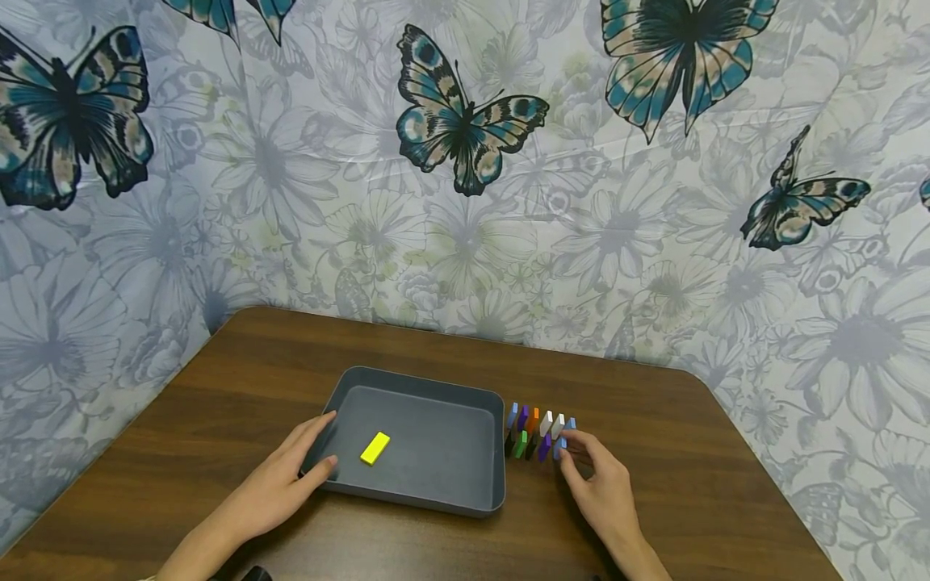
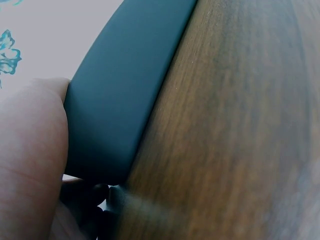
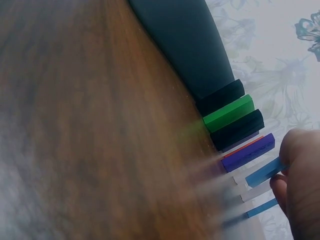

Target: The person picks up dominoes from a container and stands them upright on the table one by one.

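Observation:
A dark grey rectangular tray (image 1: 429,502) lies on the table with one yellow domino (image 1: 374,449) flat inside, left of its middle. My left hand (image 1: 279,476) holds the tray at its near left corner, thumb and fingers spread at the rim; the tray's outer wall (image 2: 120,80) fills much of the left wrist view. To the right of the tray, coloured dominoes stand on edge in two rows. My right hand (image 1: 599,476) pinches a light blue domino (image 3: 262,172) at the right end of the near row, beside a purple domino (image 3: 248,153).
The near row also has a green domino (image 3: 229,113) between two black ones. Behind it stand blue, purple, orange (image 1: 534,420) and white dominoes (image 1: 558,425). A brown wooden table (image 1: 654,420) extends to a wall covering with butterflies (image 1: 468,129).

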`<state>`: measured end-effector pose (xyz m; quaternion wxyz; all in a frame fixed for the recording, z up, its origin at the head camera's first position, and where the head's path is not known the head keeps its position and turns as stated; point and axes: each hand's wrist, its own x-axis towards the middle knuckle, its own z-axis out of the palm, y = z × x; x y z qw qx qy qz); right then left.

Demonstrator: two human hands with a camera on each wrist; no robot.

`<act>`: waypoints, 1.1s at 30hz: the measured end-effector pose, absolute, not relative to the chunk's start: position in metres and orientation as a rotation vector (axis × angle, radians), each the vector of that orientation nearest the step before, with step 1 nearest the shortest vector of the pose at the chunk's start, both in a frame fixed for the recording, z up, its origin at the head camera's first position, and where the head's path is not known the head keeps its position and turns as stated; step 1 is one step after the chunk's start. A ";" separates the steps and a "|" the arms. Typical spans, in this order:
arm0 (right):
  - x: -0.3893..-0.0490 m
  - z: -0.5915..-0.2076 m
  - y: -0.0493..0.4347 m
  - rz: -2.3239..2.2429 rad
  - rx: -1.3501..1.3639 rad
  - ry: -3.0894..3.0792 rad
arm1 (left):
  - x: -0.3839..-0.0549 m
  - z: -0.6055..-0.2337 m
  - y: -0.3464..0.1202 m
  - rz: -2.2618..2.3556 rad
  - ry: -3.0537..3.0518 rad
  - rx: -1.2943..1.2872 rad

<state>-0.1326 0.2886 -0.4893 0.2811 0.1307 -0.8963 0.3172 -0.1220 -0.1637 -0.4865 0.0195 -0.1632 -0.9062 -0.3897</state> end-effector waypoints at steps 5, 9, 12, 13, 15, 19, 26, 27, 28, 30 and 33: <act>-0.133 -0.491 0.288 0.877 0.314 -2.412 | -0.122 -0.488 -0.164 -1.210 -2.818 -0.503; -0.133 -0.492 0.288 0.893 0.300 -2.427 | -0.122 -0.489 -0.164 -1.219 -2.819 -0.507; -0.133 -0.493 0.288 0.893 0.304 -2.434 | -0.122 -0.489 -0.165 -1.222 -2.815 -0.507; -0.134 -0.493 0.288 0.898 0.303 -2.435 | -0.122 -0.489 -0.165 -1.220 -2.814 -0.506; -0.134 -0.494 0.288 0.901 0.303 -2.437 | -0.122 -0.489 -0.165 -1.207 -2.815 -0.502; -0.134 -0.494 0.289 0.907 0.302 -2.435 | -0.122 -0.489 -0.164 -1.183 -2.815 -0.500; -0.135 -0.495 0.289 0.896 0.311 -2.430 | -0.121 -0.488 -0.164 -1.174 -2.819 -0.500; -0.135 -0.495 0.289 0.896 0.313 -2.429 | -0.121 -0.488 -0.164 -1.174 -2.817 -0.501; -0.135 -0.495 0.289 0.892 0.317 -2.429 | -0.121 -0.488 -0.164 -1.173 -2.816 -0.502; -0.136 -0.496 0.290 0.891 0.321 -2.429 | -0.122 -0.488 -0.164 -1.178 -2.812 -0.506; -0.136 -0.496 0.290 0.890 0.319 -2.428 | -0.122 -0.488 -0.164 -1.189 -2.808 -0.509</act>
